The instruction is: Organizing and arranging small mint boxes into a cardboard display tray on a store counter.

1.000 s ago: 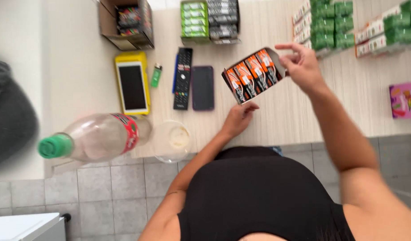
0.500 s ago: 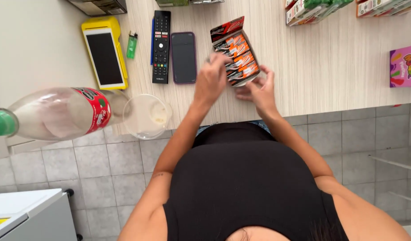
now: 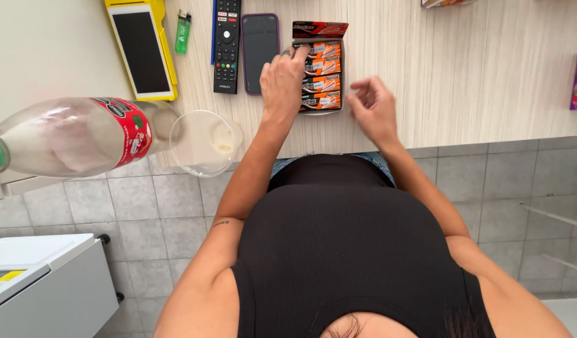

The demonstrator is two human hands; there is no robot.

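**Left hand on the display box, right hand free beside it**

Looking down from the head camera, I see the display box (image 3: 321,75) of small orange and black packs lying flat on the pale wood-grain worktop (image 3: 463,69), close to the near edge and straight ahead of the body. Its red lid flap is folded back on the far side, and the packs sit in a stacked row inside it.

My left hand (image 3: 283,81) rests on the box's left edge, fingers loosely bent, with the fingertips (image 3: 301,53) touching the upper packs. It lies on the box and does not grip it; nothing is lifted. My right hand (image 3: 373,106) is just beside the box on its right, at the lower corner. Its fingers are curled in a loose half-open shape and hold nothing; whether it touches the worktop or the box I cannot tell.

Just left of the box lies a dark phone (image 3: 260,53) in a purple case, then a black remote control (image 3: 226,45), both flat and lined up side by side. Further left are a green lighter (image 3: 183,31) and a yellow-cased handheld terminal (image 3: 143,50). Near the worktop's edge, to the left of my left forearm, stands a clear plastic cup (image 3: 204,143), and next to it a clear bottle (image 3: 82,136) with a red label and green cap.
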